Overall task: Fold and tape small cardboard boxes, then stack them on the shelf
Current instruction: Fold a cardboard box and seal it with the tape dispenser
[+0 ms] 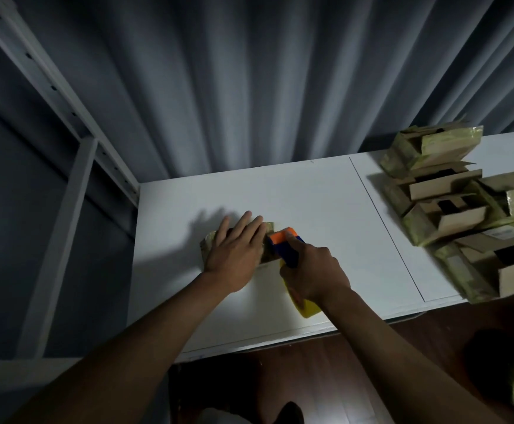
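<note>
So there's a small cardboard box [237, 241] sitting on the white surface [311, 203], roughly in the middle of its left half, and it looks wrapped in shiny yellowish tape already. The left hand [234, 255] lies flat on top of it with the fingers straight and spread a bit, pressing it down, so that grip is open, not curled around anything. The right hand [314, 273] has its grip closed around the handle of a tape dispenser [289, 252], which is blue with an orange front end and a yellow bit sticking out behind the wrist. The orange end is touching the right side of the box, right beside the left hand's fingers. Over on the right part of the surface, well apart from the hands, there's a messy pile of boxes [464, 203], some with open flaps and dark insides, lots of that same yellowish tape on them. A grey metal shelf frame [72, 166] stands just left of the surface, and a dark pleated curtain [249, 87] hangs behind everything. Wood floor [341, 362] shows below the near edge.
</note>
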